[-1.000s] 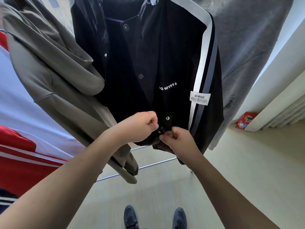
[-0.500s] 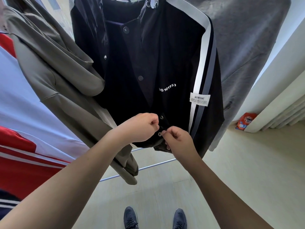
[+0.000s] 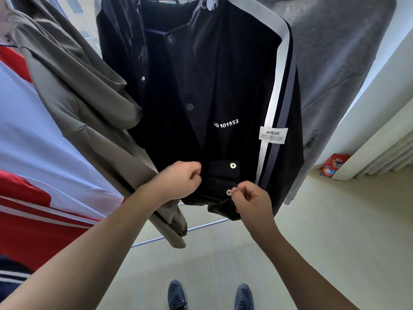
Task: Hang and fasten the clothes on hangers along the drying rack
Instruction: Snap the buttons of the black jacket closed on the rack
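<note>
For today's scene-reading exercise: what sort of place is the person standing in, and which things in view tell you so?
Probably a laundry-drying corner of a home. A black jacket and a grey garment hang side by side, a thin metal rack rail runs below them, and a detergent bag sits on the pale floor by the wall.

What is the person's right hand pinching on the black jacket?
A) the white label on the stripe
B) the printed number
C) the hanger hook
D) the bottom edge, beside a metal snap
D: the right hand pinches the black jacket at its hem, right beside the lower metal snap.
</note>
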